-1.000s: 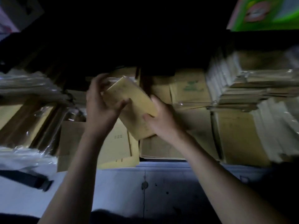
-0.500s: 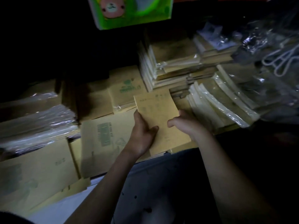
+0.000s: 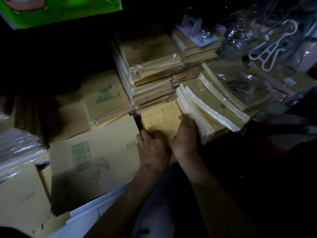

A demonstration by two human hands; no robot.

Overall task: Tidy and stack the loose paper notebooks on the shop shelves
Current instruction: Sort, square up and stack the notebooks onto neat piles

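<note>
- Setting the notebook [image 3: 160,117] down near the front edge of the shelf [image 3: 106,203], what are we risking?
- We are wedging it between the big kraft pile [image 3: 92,157] on the left and the wrapped bundle [image 3: 205,110] leaning in from the right. Our right hand [image 3: 186,134] is touching that bundle, so we are judging that a nudge could send its slick wrap sliding over the cover or off the front edge.
- And the dark gap [image 3: 137,121] on the left?
- The notebook's left edge is lying just beside it, so a sideways push could be tipping it in.
- How are the hands sitting?
- Our left hand [image 3: 152,146] is lying flat on the cover, pressing and gripping nothing. The right one's fingers are hiding from us, so we cannot tell.
- Which way is it pointing?
- Its long axis is running front to back, with the printed end facing the tall stack [image 3: 151,74] at the back and the near end under our 2 hands.
</note>
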